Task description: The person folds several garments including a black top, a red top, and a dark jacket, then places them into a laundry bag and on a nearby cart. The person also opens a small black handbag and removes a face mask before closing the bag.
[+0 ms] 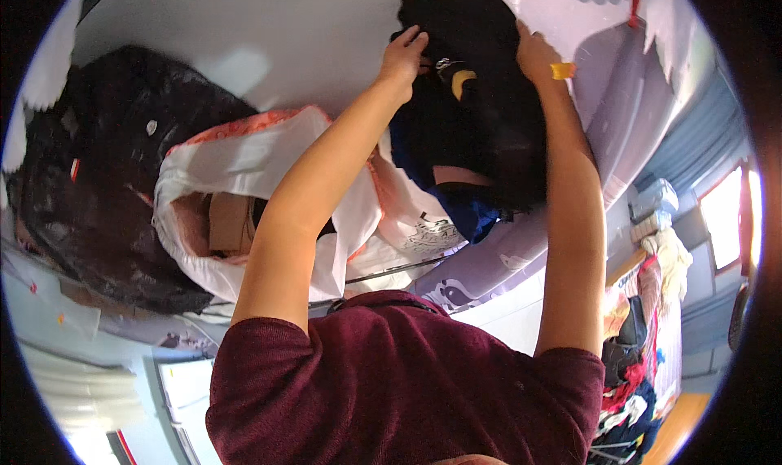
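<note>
Held up in front of me is a black cloth item [482, 135], probably a garment, with a yellow crescent print near its middle. My left hand [406, 58] grips its left edge near the top. On the opposite edge is my right hand [537, 52], its fingers partly hidden by the cloth; a yellow band circles that wrist. Blue fabric [473, 217] shows beneath the black cloth. Below my left forearm, a white fabric bag [244, 156] with orange trim gapes, and something tan [229, 223], like cardboard, shows inside.
A large black bag [116, 190] bulges at the left. Pale purple fabric [632, 98] with a printed pattern spreads on the right and under the cloth. Farther right are piled clothes [629, 367], a blue curtain [702, 144] and a bright window [721, 220].
</note>
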`<state>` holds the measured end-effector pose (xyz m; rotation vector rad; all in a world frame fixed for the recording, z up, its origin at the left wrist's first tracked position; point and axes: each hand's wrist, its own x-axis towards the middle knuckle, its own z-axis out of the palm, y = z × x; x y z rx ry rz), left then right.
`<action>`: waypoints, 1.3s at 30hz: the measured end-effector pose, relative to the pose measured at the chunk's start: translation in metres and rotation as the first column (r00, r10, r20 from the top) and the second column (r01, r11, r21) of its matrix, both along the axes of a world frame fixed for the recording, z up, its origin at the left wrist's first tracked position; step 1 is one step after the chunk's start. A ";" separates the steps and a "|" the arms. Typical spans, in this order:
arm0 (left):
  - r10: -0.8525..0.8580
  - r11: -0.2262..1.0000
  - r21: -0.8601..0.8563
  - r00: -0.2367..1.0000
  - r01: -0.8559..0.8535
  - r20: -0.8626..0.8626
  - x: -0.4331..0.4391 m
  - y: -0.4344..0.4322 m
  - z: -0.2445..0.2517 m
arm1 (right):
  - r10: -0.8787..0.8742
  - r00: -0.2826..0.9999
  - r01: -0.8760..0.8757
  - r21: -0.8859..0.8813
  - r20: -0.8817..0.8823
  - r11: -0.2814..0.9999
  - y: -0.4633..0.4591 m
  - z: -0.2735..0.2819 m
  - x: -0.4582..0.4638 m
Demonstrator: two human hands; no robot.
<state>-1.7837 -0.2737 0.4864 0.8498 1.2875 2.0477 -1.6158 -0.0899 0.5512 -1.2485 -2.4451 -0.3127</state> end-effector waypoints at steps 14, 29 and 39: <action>0.125 0.979 -0.165 0.992 -0.119 0.023 0.024 -0.232 -0.051 | 0.604 0.752 -0.609 -0.073 0.262 0.790 -0.023 0.005 -0.043; 0.694 0.717 -0.325 0.588 -0.617 0.415 0.164 -0.535 -0.239 | 0.880 -0.459 -0.608 -0.681 -0.118 -0.408 -0.559 -0.140 -0.035; 0.763 -0.088 -0.613 -0.449 -0.785 0.465 0.417 -0.703 -0.363 | 0.532 -0.841 -0.233 -0.820 -0.101 -0.523 -0.727 -0.283 0.002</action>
